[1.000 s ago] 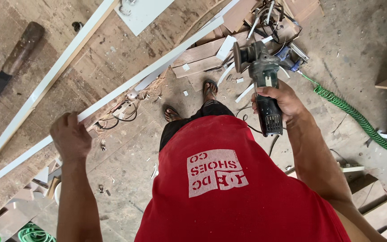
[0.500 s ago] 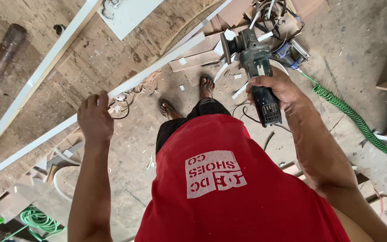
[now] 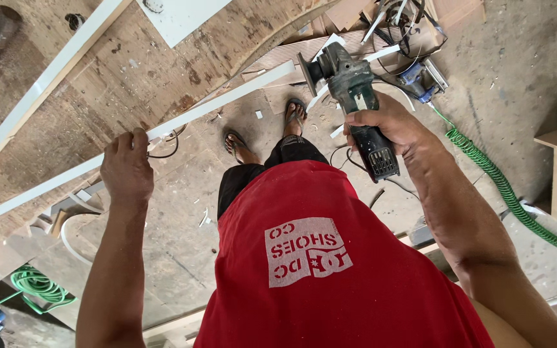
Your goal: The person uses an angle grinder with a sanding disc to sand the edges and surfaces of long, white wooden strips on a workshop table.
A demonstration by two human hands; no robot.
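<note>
Your left hand fingers clamp a white strip, your right hand fingers clamp a grinder

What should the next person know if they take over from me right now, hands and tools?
Left hand: fingers closed on the long white strip, which lies slanted along the edge of the plywood bench.
Right hand: gripping the green angle grinder by its body, with the disc end raised near the strip's far end; whether it touches is unclear.
Nearby: a second white strip lies farther up the bench, and a green coiled hose runs across the floor on the right.
Done: strip steadied, grinder in hand.
Left: no cut or grinding mark is visible on the strip.
</note>
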